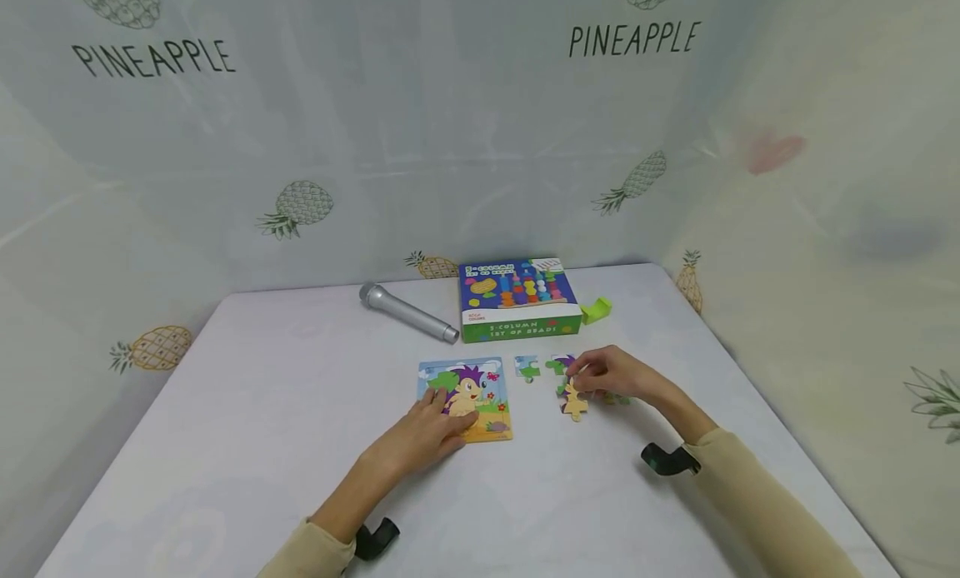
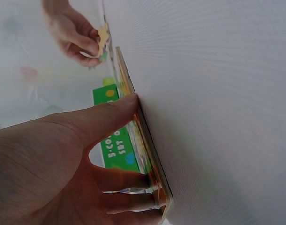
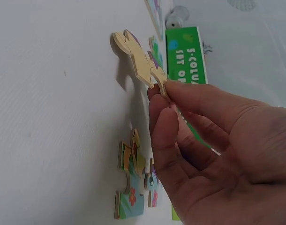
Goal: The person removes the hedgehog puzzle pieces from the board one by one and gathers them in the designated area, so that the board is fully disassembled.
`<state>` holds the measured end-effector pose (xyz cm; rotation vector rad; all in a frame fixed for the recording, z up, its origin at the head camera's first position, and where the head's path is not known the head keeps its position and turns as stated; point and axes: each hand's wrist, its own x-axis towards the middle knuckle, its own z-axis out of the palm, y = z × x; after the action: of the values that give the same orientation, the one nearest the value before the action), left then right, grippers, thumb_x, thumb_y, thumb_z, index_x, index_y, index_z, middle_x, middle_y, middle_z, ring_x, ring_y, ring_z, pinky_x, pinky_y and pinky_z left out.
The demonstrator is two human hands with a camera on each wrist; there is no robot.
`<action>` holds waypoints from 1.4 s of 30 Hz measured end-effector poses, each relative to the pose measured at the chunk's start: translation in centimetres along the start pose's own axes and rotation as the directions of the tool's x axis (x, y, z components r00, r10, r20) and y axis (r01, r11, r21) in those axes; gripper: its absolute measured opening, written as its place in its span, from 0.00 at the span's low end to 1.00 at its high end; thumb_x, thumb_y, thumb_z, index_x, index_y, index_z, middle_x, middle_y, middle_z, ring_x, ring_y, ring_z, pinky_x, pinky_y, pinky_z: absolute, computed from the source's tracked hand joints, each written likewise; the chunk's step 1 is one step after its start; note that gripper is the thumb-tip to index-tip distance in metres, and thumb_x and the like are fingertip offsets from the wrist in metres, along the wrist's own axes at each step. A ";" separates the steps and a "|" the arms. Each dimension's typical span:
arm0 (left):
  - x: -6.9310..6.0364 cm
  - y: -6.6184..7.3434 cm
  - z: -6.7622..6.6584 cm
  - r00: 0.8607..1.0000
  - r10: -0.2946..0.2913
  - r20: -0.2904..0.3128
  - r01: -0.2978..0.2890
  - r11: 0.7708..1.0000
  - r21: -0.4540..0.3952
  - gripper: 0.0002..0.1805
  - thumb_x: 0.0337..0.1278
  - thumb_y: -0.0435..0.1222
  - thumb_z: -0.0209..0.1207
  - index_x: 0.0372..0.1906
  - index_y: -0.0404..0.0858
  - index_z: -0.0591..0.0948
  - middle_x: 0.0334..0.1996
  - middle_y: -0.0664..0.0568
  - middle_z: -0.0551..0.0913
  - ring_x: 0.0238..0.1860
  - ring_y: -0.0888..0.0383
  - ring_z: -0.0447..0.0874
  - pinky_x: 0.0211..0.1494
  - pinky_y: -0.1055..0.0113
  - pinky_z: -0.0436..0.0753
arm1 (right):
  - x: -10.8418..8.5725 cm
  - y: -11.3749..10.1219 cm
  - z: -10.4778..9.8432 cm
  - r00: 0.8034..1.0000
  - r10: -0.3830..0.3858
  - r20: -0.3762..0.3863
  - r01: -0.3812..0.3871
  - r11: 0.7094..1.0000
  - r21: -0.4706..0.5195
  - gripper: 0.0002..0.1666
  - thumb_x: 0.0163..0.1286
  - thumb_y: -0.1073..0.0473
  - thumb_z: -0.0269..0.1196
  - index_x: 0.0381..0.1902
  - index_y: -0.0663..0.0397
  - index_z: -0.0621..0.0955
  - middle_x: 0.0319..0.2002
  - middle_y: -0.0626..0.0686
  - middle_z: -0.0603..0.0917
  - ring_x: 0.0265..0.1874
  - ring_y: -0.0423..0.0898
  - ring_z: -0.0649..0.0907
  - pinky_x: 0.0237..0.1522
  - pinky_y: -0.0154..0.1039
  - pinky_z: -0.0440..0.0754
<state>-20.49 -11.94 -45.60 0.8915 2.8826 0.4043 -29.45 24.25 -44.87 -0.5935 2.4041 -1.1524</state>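
A square hedgehog picture board [image 1: 491,432] lies flat on the table. My left hand [image 1: 426,432] rests on its lower left part, fingers laid over the picture. In the left wrist view the thumb [image 2: 117,110] touches the board's near edge. My right hand [image 1: 611,371] pinches a jigsaw puzzle piece [image 3: 140,63] between thumb and fingertips, tilted above the table; it is cream with a purple edge and seems joined to another piece. Beside that hand lie more pieces, one blue and green [image 1: 527,366]. Others, with red flowers [image 3: 131,201], sit under the right hand.
Behind the board stands a bead-set box [image 1: 521,330], blue on top and green in front. A grey toy microphone [image 1: 408,313] lies to its left. At the box's right is a bright green object [image 1: 597,310]. Pineapple-print cloth [image 1: 420,145] hangs around the table.
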 end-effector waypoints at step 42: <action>-0.1 0.1 0.0 1.000 -0.013 0.000 0.013 1.000 0.006 0.22 0.65 0.43 0.61 0.63 0.50 0.79 0.66 0.25 0.68 0.68 0.25 0.63 0.62 0.36 0.74 | -0.2 0.4 -0.6 0.999 0.008 -0.050 -0.008 1.000 0.013 0.14 0.70 0.61 0.63 0.47 0.65 0.84 0.42 0.59 0.87 0.37 0.45 0.85 0.41 0.40 0.87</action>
<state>-20.30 -11.92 -45.56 0.8737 2.8892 0.3944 -29.66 25.01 -44.81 -0.5567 2.4369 -1.1924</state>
